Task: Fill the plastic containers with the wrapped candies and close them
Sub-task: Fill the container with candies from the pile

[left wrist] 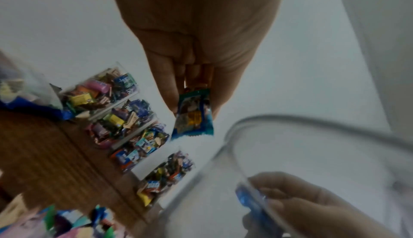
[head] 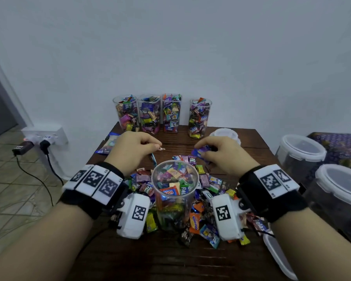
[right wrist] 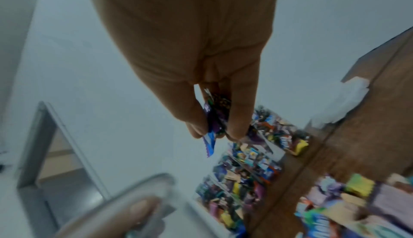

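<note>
Two hands [head: 133, 149] [head: 221, 154], wrist-view teal wrapper [left wrist: 194, 114]

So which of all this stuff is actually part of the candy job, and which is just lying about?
Part of the job:
- clear round plastic container
- loose wrapped candies
- four filled clear containers
- white lid
- left hand, right hand, each pinching candy

Lying about:
- blue candy bag
- black plugs

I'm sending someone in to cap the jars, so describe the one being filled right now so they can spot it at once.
On the wooden table, four full jars line the far edge by the wall. The one you want, the near jar, stands alone at the front between the two hands, ringed by loose candies. It is round, lidless and not quite full.
</note>
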Tool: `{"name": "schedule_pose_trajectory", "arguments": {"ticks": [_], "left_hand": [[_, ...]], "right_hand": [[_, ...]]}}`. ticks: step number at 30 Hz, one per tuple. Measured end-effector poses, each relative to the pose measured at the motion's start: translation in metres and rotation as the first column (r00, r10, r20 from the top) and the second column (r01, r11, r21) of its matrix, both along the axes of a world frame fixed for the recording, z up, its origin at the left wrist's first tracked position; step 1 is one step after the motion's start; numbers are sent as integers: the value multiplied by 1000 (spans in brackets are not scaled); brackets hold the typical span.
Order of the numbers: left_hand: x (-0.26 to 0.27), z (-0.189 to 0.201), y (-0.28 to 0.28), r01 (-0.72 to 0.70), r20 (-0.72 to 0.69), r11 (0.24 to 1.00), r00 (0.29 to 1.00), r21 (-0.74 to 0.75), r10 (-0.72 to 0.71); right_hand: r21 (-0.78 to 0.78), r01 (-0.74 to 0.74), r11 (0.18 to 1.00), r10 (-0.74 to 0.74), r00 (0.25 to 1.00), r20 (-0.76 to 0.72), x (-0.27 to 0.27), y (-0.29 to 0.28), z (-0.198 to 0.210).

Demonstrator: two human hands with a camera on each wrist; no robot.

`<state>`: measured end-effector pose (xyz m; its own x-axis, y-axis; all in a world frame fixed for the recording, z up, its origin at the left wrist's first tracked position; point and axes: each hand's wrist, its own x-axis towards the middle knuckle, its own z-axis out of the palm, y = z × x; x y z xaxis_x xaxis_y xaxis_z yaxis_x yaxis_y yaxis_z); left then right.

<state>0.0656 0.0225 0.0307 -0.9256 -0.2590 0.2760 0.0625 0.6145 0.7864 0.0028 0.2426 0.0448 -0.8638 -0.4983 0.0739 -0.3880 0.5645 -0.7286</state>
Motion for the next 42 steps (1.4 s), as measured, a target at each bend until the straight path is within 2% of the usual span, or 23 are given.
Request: {"name": "schedule_pose_trajectory", "arguments": {"ticks": [5, 9, 16, 21, 25, 27, 29, 32, 34, 37, 42], "left_hand": [[17, 10, 6, 9, -65, 999, 998, 51, -5], [24, 12, 10, 19, -83, 998, 996, 59, -14], [29, 15, 13, 20, -111, 998, 994, 55, -14], [31, 21, 16, 35, -149, 997, 988, 73, -24], [32, 23, 23, 60, -178, 995, 983, 83, -45], [33, 22, 27, 80, -190, 992, 980, 93, -62], [33, 21, 30, 101, -199, 988, 977, 119, -76], [34, 20, 35, 126, -205, 982, 974, 140, -96], [36, 19, 39, 134, -201, 982, 974, 130, -106], [39, 14, 45, 163, -187, 978, 973, 133, -137], [42, 2, 50, 159, -149, 985, 978, 75, -146]], "right_hand": [[-193, -95, 977, 80, 993, -84, 30, -5, 20], [-272, -181, 945, 168, 983, -69, 50, -14, 19], [-134, -234, 963, 215, 967, -136, 64, -22, 5], [-200, -177, 964, 153, 979, -133, 68, -18, 0], [-392, -87, 916, 26, 987, -159, 71, -13, -12], [-461, -30, 887, -34, 991, -128, 74, -10, -22], [-477, 19, 879, -36, 999, -27, 76, -7, -33], [-491, 29, 871, 62, 984, 168, 81, -6, -52], [-513, -8, 858, 145, 963, 227, 87, -9, -59], [-578, -61, 814, 224, 950, 216, 93, -13, -61], [-575, -61, 816, 184, 970, 158, 91, -15, -68]]}}
